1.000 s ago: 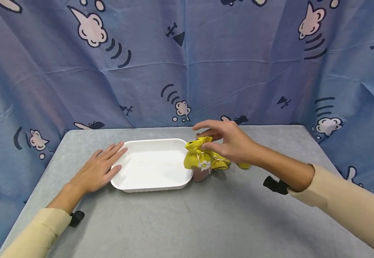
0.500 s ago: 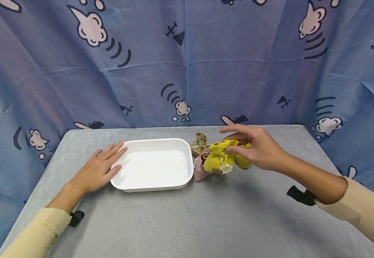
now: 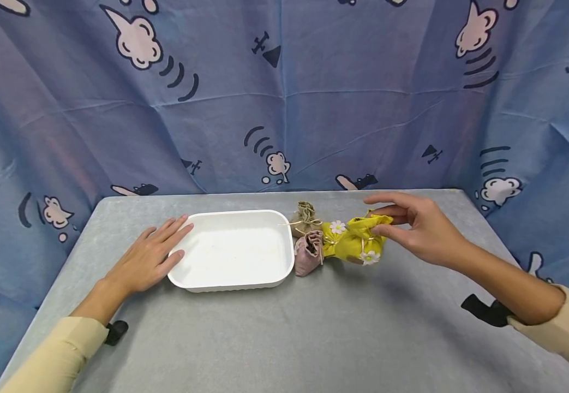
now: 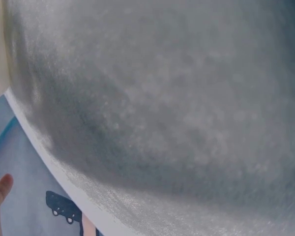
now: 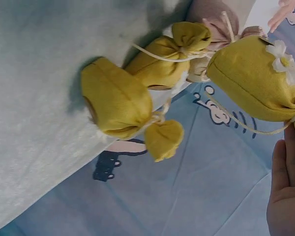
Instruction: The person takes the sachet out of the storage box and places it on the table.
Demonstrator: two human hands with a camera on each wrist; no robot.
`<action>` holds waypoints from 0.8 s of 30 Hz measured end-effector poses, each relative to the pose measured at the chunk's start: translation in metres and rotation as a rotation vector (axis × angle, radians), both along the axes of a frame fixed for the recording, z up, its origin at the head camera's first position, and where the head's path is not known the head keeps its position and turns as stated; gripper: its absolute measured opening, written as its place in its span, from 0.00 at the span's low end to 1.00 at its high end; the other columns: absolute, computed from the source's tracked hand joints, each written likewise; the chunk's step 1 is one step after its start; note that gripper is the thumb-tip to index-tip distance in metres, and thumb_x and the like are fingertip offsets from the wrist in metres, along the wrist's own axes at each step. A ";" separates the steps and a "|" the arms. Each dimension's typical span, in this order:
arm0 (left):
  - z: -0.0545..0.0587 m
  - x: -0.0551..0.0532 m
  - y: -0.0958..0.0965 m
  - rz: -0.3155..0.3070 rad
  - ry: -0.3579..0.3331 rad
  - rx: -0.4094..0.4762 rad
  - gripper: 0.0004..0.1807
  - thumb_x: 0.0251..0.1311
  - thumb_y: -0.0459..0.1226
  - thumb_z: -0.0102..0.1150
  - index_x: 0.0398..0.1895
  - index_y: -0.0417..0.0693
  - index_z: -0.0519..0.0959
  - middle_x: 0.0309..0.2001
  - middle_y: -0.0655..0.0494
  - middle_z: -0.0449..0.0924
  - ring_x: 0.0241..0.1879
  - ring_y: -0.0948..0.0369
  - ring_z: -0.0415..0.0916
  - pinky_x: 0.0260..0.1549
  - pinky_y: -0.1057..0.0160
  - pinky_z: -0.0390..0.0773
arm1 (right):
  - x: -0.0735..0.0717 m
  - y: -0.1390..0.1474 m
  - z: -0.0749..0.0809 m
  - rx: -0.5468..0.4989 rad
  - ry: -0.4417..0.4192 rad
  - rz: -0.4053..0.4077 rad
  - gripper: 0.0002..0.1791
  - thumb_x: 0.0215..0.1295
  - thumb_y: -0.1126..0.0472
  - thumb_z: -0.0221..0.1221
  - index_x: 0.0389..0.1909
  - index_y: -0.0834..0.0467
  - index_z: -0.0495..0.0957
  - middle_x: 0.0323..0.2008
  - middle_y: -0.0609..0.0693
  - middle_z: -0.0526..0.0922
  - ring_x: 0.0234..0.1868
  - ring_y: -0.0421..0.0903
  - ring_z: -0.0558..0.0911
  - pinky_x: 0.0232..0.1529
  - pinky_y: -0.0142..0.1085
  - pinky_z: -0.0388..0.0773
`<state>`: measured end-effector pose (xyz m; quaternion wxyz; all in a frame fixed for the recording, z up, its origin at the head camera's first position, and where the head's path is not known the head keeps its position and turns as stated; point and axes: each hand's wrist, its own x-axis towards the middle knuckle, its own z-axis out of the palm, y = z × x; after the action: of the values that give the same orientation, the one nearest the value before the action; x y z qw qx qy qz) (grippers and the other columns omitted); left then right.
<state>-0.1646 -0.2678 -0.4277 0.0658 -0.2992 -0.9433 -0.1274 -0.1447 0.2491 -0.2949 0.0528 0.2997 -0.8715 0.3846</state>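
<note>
In the head view my left hand (image 3: 149, 256) lies with extended fingers over the left rim of a white tray (image 3: 235, 251). My right hand (image 3: 419, 226) pinches the gathered top of a yellow drawstring pouch (image 3: 358, 245) with a white flower, right of the tray. The right wrist view shows this held pouch (image 5: 250, 78) above two other yellow pouches (image 5: 118, 98), which lie on the table. One of those, with a flower (image 3: 337, 227), shows just left of the held pouch in the head view; the other is mostly hidden there.
A pink pouch (image 3: 309, 254) touches or nearly touches the tray's right side, and a olive-beige pouch (image 3: 306, 218) stands behind it. The grey table (image 3: 284, 338) ends at a patterned blue curtain (image 3: 284, 109). The left wrist view shows mostly table surface.
My right hand has carried the yellow pouch to the right, away from the tray, uncovering the pink and beige pouches. The left hand and tray have stayed put.
</note>
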 end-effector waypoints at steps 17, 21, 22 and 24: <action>-0.002 0.000 -0.001 -0.004 0.000 -0.004 0.32 0.74 0.47 0.48 0.78 0.51 0.58 0.78 0.51 0.51 0.73 0.42 0.56 0.61 0.35 0.59 | -0.002 0.027 -0.043 0.074 -0.067 -0.065 0.27 0.58 0.74 0.68 0.59 0.63 0.77 0.56 0.60 0.82 0.47 0.39 0.85 0.42 0.25 0.80; -0.002 0.000 0.000 -0.002 -0.005 -0.003 0.33 0.73 0.46 0.49 0.78 0.52 0.58 0.78 0.50 0.52 0.73 0.42 0.56 0.61 0.35 0.59 | -0.003 0.029 -0.053 0.112 -0.072 -0.069 0.25 0.58 0.74 0.68 0.58 0.64 0.77 0.54 0.61 0.82 0.47 0.49 0.86 0.42 0.25 0.80; -0.002 0.000 0.000 -0.001 -0.007 -0.002 0.33 0.73 0.45 0.50 0.78 0.52 0.58 0.78 0.50 0.52 0.73 0.42 0.56 0.61 0.34 0.59 | -0.003 0.029 -0.055 0.117 -0.076 -0.073 0.25 0.58 0.74 0.68 0.58 0.64 0.77 0.54 0.61 0.82 0.46 0.51 0.86 0.42 0.25 0.80; -0.002 0.000 0.000 0.001 -0.010 -0.003 0.33 0.72 0.44 0.51 0.78 0.52 0.57 0.78 0.50 0.52 0.73 0.42 0.56 0.61 0.34 0.58 | -0.003 0.030 -0.059 0.124 -0.088 -0.084 0.25 0.58 0.74 0.68 0.58 0.64 0.77 0.54 0.61 0.82 0.46 0.52 0.86 0.42 0.26 0.80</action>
<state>-0.1644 -0.2674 -0.4294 0.0608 -0.2983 -0.9439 -0.1276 -0.1481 0.2790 -0.3535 0.0118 0.2482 -0.9070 0.3400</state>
